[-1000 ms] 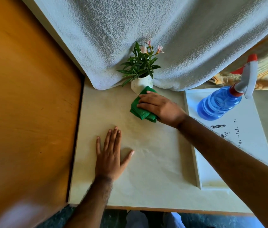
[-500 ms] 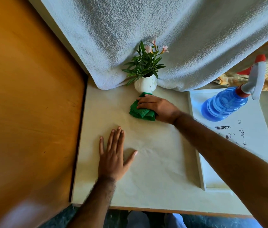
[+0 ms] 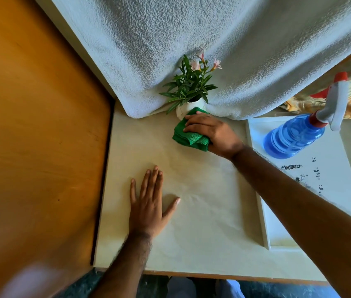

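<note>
Wooden panel [image 3: 41, 136]: far left, beside the worktop [image 3: 202, 229].
Left hand [image 3: 147, 209]: flat on the worktop, fingers straight, thumb spread, holding nothing.
Green cloth [image 3: 188, 139]: bunched on the worktop's far part, touching the white plant pot [image 3: 182, 109].
Right hand [image 3: 213, 132]: fingers laid across the cloth, pressing it down.
White tray [image 3: 342, 190]: right side, carrying a blue spray bottle [image 3: 292, 136].

Person, head-camera view. Left hand [image 3: 148, 207]: short, pale nails. Left forearm [image 3: 131, 254]: bare, with dark hair thickest near the wrist. Right hand [image 3: 211, 134] and right forearm [image 3: 288, 201]: bare, unsleeved to the frame edge. Blue-grey garment [image 3: 191, 289] showed below the table edge.
</note>
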### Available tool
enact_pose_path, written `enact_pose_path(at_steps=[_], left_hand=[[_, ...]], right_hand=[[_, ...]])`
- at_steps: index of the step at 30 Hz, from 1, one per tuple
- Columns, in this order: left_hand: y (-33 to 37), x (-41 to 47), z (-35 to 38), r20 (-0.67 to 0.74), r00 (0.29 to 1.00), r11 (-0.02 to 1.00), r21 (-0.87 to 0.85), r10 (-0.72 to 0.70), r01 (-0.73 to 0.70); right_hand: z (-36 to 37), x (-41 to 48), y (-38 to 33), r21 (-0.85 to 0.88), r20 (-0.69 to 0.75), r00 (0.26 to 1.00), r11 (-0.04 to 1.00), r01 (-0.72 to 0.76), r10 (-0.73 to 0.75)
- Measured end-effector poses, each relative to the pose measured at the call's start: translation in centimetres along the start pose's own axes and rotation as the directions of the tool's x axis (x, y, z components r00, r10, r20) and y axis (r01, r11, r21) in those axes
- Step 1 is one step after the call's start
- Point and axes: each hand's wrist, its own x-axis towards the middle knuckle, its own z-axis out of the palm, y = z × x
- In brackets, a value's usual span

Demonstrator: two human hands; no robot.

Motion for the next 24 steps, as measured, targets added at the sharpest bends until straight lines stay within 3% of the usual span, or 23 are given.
enact_pose_path(at_steps=[7, 15, 24], left_hand=[[0.1, -0.1, -0.2, -0.011, 1.000, 1.000, -0.007, 0.005, -0.005], [0.1, -0.1, -0.2, -0.005, 1.000, 1.000, -0.007, 0.001, -0.001], [-0.1, -0.1, 0.3, -0.041, 0.999, 1.000, 0.002, 0.011, -0.011]], right_hand=[[0.6, -2.4, -0.4, 0.067, 0.058, 0.988, 0.987, -0.145, 0.141], [-0.7, 1.5, -3.1, -0.123, 0.062, 0.977, 0.969, 0.212, -0.205], [0.2, 2.7, -0.7, -0.198, 0.247, 0.950, 0.950, 0.242, -0.191]])
